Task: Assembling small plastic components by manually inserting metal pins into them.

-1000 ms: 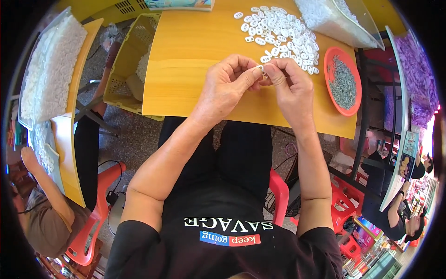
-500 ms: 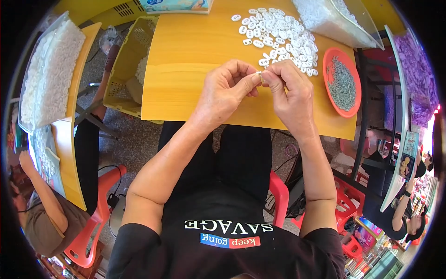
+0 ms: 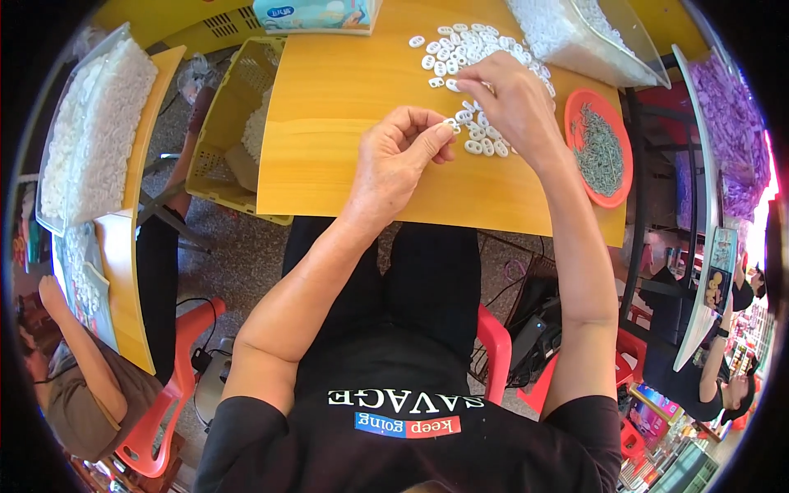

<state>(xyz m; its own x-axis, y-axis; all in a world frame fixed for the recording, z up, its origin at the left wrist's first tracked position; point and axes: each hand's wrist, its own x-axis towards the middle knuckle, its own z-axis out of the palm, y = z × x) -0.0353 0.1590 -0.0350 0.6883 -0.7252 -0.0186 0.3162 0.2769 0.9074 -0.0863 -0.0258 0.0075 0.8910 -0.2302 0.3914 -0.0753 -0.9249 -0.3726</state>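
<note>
My left hand [image 3: 400,156] is raised over the front part of the yellow table, thumb and forefinger pinched on a small white oval plastic piece [image 3: 451,125]. The back of its other fingers curls beneath. My right hand [image 3: 514,99] reaches farther out over a pile of white two-holed oval pieces [image 3: 489,148]. Its thumb and forefinger are slightly apart, with the tips right beside a single loose oval piece [image 3: 452,85] at the pile's left edge. Whether they touch it is hard to tell. My right hand and wrist cover part of the pile.
A red oval plate [image 3: 618,185] of small metal screws or pins sits at the table's right. Behind it stands a clear bin [image 3: 612,57] of white parts. A tissue pack [image 3: 316,16] lies at the back left. A yellow crate [image 3: 222,168] stands left of the table [image 3: 329,164].
My right hand has left my left hand and moved away over the pile, its fingers loosening. My left hand stays almost in place, still pinching a white piece. The view has shifted slightly.
</note>
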